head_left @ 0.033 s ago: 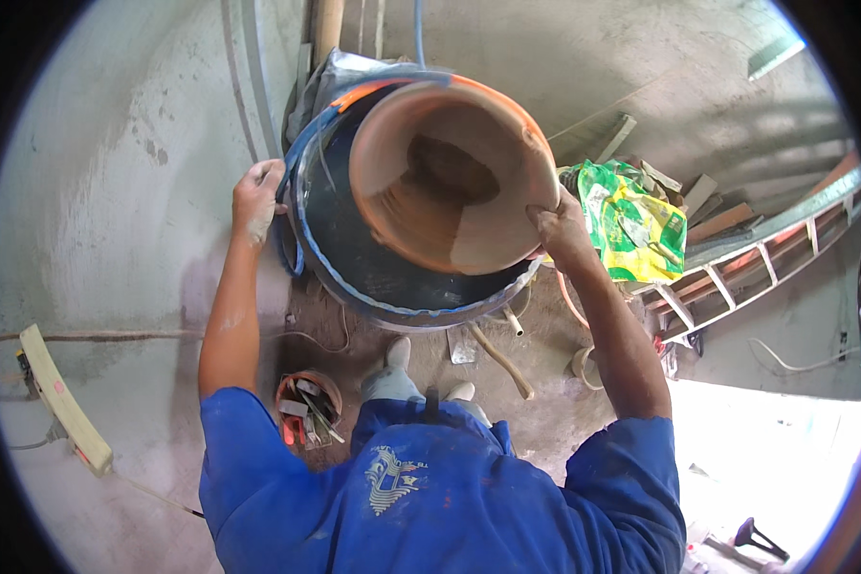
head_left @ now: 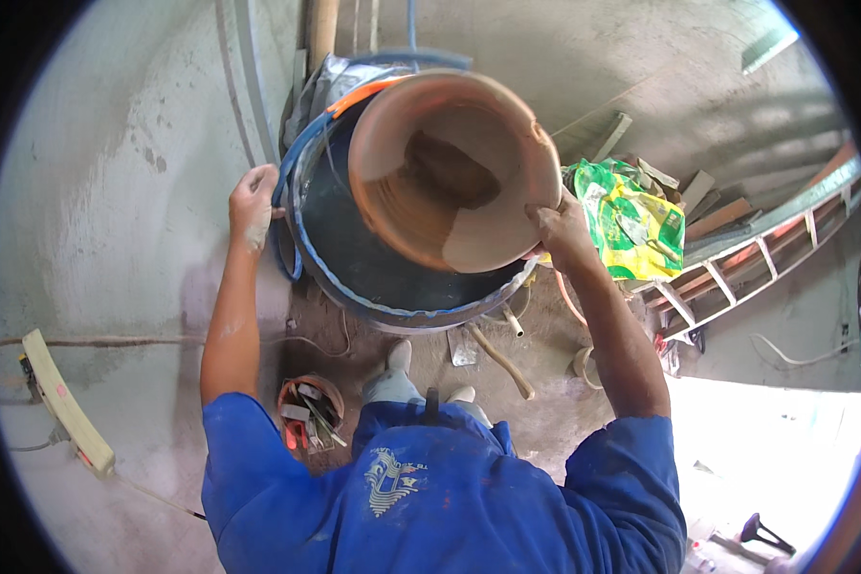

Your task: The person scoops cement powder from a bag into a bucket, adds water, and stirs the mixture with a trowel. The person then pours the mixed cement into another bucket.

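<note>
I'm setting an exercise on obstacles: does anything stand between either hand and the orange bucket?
Nothing visible for the right hand, which grips the orange bucket. Between the left hand and the bucket lie the blue hose and the left edge of the dark drum.

Grubby orange-brown bucket (head_left: 378, 206), round, mouth facing up toward the wearer, dark patch down in the bottom. It's over the upper right of a big dark drum (head_left: 402, 320) with a wavy bluish rim, can't tell if they touch. Blue hose (head_left: 310, 142) curves round the drum's left edge.
</note>
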`<act>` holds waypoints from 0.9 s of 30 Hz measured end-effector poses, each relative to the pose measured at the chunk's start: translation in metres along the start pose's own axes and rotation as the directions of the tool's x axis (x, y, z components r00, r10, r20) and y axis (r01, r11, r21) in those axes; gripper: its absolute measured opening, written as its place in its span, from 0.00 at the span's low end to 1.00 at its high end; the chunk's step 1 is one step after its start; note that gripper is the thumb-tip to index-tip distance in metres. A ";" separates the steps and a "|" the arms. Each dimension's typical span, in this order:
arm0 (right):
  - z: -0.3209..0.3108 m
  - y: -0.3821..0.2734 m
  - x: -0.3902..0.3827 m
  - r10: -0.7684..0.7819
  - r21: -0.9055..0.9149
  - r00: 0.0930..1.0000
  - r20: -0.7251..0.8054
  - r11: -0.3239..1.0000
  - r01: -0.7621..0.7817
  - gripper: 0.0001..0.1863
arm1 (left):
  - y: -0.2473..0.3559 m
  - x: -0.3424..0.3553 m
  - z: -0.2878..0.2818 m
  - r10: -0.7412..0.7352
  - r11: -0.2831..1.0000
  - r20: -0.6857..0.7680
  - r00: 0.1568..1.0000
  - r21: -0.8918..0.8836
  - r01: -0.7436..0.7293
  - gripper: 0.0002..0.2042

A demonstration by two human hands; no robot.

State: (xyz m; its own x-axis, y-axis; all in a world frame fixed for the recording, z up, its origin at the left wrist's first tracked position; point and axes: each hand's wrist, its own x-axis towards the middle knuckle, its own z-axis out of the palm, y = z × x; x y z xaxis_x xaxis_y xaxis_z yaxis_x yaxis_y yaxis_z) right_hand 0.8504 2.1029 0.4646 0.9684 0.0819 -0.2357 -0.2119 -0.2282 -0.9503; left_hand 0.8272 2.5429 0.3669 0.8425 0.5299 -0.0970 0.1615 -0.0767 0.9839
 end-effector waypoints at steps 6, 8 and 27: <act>-0.043 -0.006 -0.057 0.122 0.473 0.992 0.019 0.873 -0.117 0.22 | 0.038 -0.055 0.018 0.532 0.810 -0.236 0.813 0.423 -0.407 0.22; -0.061 0.003 -0.075 0.072 0.600 0.997 -0.006 0.798 -0.054 0.24 | 0.063 -0.091 0.043 0.646 0.740 -0.205 0.735 0.402 -0.539 0.21; -0.290 0.366 -0.335 0.821 0.879 0.410 -0.398 0.214 0.426 0.23 | 0.037 -0.247 0.217 0.459 -0.036 0.777 0.431 0.500 -0.865 0.28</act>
State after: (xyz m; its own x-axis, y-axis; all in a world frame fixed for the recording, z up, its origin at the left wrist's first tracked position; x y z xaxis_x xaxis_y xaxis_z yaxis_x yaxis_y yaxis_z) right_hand 0.4869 1.7108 0.2549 0.2756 -0.5398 -0.7954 0.2510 0.8391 -0.4826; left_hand 0.7364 2.2262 0.3947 0.8363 -0.4637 0.2926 -0.4776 -0.8782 -0.0267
